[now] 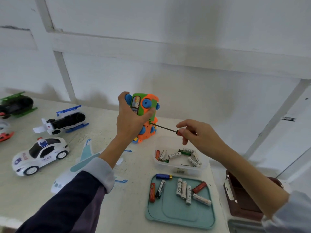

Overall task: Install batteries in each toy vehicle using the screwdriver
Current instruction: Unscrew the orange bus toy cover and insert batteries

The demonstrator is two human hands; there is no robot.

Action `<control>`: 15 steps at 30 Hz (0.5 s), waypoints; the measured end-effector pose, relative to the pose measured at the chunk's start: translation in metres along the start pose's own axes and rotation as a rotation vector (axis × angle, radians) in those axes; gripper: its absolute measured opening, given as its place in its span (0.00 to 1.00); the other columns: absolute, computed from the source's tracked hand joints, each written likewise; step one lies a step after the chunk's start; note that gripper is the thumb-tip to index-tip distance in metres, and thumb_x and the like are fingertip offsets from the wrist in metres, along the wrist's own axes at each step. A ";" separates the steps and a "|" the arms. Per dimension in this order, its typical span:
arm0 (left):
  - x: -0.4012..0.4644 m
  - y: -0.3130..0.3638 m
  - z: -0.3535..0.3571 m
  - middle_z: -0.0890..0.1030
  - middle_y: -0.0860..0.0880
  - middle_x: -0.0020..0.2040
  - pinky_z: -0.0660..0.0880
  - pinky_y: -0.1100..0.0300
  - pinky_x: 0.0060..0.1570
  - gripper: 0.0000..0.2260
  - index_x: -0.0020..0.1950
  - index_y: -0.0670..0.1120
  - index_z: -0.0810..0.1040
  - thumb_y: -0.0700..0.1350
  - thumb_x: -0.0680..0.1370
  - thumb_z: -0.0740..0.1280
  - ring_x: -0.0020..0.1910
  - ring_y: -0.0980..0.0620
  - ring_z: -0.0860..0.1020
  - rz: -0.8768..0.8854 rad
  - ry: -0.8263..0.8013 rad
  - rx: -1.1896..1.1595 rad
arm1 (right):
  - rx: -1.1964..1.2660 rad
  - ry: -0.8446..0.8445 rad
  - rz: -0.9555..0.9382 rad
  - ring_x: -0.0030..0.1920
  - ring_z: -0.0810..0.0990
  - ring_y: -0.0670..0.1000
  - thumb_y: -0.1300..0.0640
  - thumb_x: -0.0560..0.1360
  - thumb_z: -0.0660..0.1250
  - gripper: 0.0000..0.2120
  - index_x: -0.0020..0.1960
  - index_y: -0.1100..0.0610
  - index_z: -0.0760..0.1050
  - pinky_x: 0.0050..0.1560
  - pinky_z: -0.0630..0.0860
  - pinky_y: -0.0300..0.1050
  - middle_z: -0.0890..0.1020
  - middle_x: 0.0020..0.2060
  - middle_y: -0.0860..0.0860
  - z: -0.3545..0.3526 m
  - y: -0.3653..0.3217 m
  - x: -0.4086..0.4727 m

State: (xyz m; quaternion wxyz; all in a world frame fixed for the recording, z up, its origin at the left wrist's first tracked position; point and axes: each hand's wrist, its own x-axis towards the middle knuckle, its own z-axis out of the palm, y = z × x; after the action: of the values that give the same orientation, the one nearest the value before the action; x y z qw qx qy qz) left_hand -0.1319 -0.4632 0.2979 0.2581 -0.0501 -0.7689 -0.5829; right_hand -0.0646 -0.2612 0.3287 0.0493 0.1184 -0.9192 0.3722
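My left hand (130,118) grips an orange and green toy vehicle (146,115) with blue wheels, held on end above the table, thumb pressing its green battery cover (153,106). My right hand (195,133) pinches the red handle of a small screwdriver (168,129); its thin shaft points left, with the tip at the lower edge of the cover. Loose batteries lie in a teal tray (168,214) and in a clear plastic box (178,167) at the front right.
On the left stand a white police car (41,155), a white and blue helicopter (64,121), a green and black helicopter (16,103) and a red toy (5,136). A white toy plane (84,158) lies under my left forearm. A brown case (242,197) sits at the right.
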 end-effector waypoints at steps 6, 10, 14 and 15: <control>0.002 0.000 -0.006 0.75 0.58 0.45 0.76 0.63 0.42 0.29 0.59 0.54 0.59 0.50 0.70 0.76 0.41 0.59 0.79 0.002 -0.026 0.022 | 0.025 0.117 -0.022 0.30 0.75 0.40 0.60 0.69 0.73 0.16 0.53 0.50 0.74 0.38 0.73 0.39 0.78 0.37 0.47 0.001 -0.012 0.003; 0.003 0.003 -0.009 0.75 0.57 0.44 0.77 0.60 0.43 0.29 0.58 0.55 0.59 0.50 0.69 0.77 0.41 0.59 0.79 0.011 -0.048 0.018 | -0.114 0.094 0.007 0.37 0.76 0.42 0.50 0.75 0.66 0.11 0.56 0.50 0.76 0.47 0.76 0.47 0.82 0.37 0.43 0.004 -0.015 0.005; 0.004 0.003 -0.012 0.76 0.57 0.44 0.78 0.60 0.43 0.30 0.58 0.56 0.59 0.54 0.67 0.76 0.41 0.59 0.79 0.006 -0.072 0.006 | -0.122 0.100 -0.014 0.39 0.77 0.46 0.55 0.73 0.70 0.09 0.52 0.47 0.76 0.47 0.76 0.47 0.79 0.35 0.42 0.006 -0.018 0.005; 0.004 0.003 -0.012 0.76 0.57 0.45 0.78 0.59 0.44 0.30 0.58 0.56 0.59 0.52 0.68 0.76 0.41 0.58 0.79 0.006 -0.077 0.004 | -0.162 0.099 -0.025 0.39 0.76 0.45 0.56 0.71 0.72 0.12 0.52 0.46 0.75 0.46 0.74 0.46 0.77 0.36 0.42 0.007 -0.019 0.005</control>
State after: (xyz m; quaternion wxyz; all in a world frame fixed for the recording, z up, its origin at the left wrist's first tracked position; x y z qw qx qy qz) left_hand -0.1304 -0.4742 0.3045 0.2300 -0.0744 -0.7792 -0.5783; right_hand -0.0642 -0.2798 0.3376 0.1088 0.1067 -0.9413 0.3014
